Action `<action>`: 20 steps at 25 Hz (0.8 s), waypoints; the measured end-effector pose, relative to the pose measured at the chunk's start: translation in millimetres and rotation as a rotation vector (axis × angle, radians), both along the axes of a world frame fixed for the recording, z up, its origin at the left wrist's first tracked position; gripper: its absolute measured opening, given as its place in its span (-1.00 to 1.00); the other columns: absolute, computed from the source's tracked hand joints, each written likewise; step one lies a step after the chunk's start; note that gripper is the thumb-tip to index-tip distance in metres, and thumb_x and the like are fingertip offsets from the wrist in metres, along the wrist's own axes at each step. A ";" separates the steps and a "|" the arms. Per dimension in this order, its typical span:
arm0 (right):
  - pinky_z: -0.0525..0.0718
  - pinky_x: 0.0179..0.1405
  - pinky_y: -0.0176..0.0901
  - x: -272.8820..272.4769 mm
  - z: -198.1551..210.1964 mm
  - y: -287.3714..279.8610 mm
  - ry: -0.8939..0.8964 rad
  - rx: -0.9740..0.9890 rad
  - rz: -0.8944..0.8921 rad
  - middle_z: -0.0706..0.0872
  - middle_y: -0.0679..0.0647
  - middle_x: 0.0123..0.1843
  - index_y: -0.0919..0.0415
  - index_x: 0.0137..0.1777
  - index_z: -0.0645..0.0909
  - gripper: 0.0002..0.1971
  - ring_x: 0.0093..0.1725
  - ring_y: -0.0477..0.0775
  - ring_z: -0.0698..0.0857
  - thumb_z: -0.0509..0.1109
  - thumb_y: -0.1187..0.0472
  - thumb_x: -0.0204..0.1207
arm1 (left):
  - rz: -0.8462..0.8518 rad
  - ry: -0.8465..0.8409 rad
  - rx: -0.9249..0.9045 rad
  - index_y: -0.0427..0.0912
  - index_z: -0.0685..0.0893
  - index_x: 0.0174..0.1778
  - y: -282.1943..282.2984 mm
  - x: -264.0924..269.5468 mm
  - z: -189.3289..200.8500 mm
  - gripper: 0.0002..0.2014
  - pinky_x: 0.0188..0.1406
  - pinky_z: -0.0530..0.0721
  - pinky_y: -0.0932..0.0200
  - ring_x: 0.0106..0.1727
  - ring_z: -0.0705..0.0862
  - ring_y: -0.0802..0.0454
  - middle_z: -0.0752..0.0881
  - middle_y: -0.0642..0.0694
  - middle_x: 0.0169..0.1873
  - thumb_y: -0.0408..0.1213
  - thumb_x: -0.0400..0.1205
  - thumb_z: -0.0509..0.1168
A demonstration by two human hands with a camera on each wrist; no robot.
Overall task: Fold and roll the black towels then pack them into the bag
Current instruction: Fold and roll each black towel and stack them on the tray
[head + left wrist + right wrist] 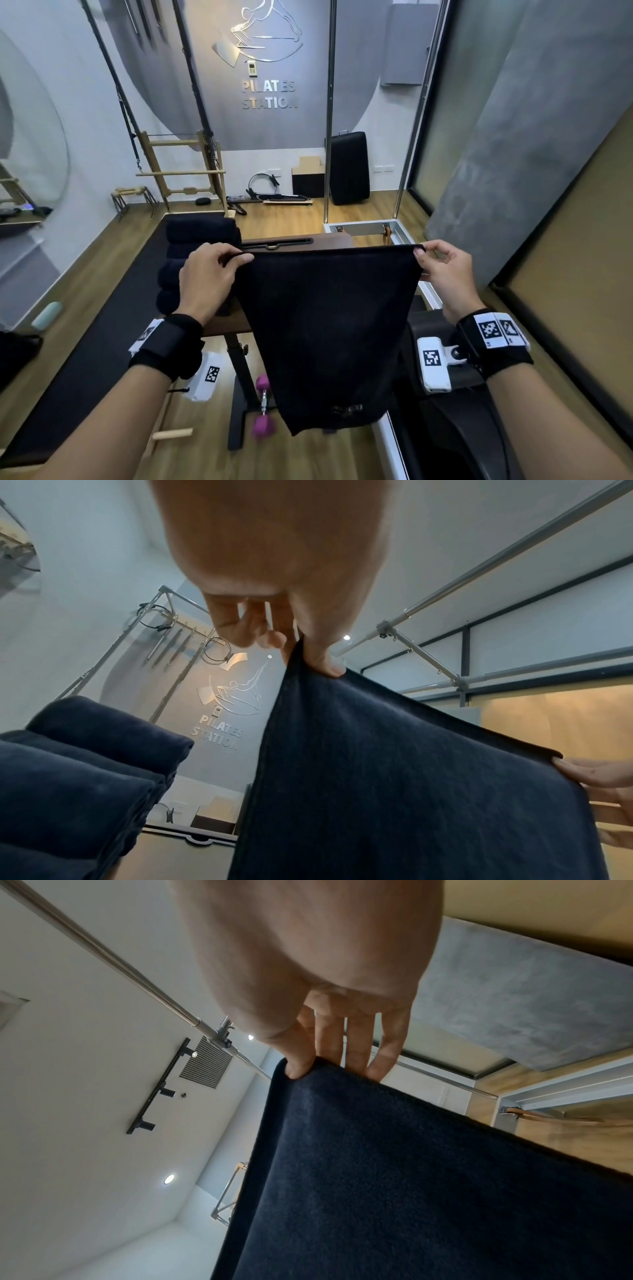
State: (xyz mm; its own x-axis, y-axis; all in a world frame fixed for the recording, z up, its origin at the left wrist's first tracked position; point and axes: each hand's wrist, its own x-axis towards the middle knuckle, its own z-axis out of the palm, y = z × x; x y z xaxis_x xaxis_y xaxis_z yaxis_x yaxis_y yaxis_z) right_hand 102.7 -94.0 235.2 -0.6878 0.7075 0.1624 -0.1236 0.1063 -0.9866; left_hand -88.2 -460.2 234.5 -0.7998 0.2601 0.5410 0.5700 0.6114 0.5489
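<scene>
raised silver letters on the grey wall (219,113) read "pilates station" (269,95), beneath a silver figure emblem (260,32)

a grey wall (281,130) carried silver lettering (269,94) reading pilates station. the wooden floor (373,209) held a black case (350,168) and a wooden frame (181,171). metal poles (330,109) rose upward. round ceiling lights (169,1179) glowed above.

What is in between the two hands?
The top edge of the black towel stretches between the left hand and the right hand, each pinching a corner. The head view shows it best.
</scene>
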 end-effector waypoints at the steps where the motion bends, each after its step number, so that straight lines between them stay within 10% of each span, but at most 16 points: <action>1: 0.80 -0.23 -0.28 -5.0 1.8 -2.4 0.001 0.013 -0.021 0.86 0.00 -0.24 0.36 0.01 0.73 -0.94 -0.23 -0.11 0.80 0.52 0.35 0.65 | 0.015 0.006 0.022 0.14 0.86 -0.14 -3.4 -4.1 0.8 -0.83 -0.26 0.55 0.04 -0.08 0.66 0.08 0.69 0.14 -0.19 0.13 0.59 0.56; 5: 0.64 -0.29 -0.39 -20.6 7.8 -8.1 0.018 0.027 -0.115 0.79 0.12 -0.28 0.40 -0.01 0.84 -0.86 -0.38 -0.20 0.68 0.65 0.33 0.51 | 0.070 -0.117 0.243 0.12 0.93 -0.15 -9.6 -16.1 0.2 -0.77 -0.25 0.65 0.12 -0.17 0.76 0.21 0.81 0.17 -0.27 0.17 0.46 0.65; 9: 0.60 -0.55 -0.23 -43.8 2.5 -19.2 0.029 -0.083 -0.065 0.78 0.26 -0.42 0.47 0.13 0.72 -0.79 -0.57 0.05 0.65 0.56 0.31 0.62 | -0.028 -0.426 0.548 -0.06 0.92 -0.04 3.6 -32.1 -2.1 -0.83 -0.35 0.78 0.10 -0.45 0.83 -0.17 0.82 -0.16 -0.48 -0.05 0.59 0.63; 20: 0.85 -0.25 -0.13 -202.8 -53.9 36.5 0.031 -0.309 0.029 0.89 0.36 -0.02 0.25 0.12 0.62 -0.88 -0.04 0.36 0.91 0.47 0.22 0.72 | 0.089 -0.524 0.696 -0.09 0.79 -0.01 92.4 -165.7 -57.6 -0.87 -0.43 0.81 0.19 -0.14 0.90 0.04 0.86 -0.18 -0.17 -0.37 0.79 0.38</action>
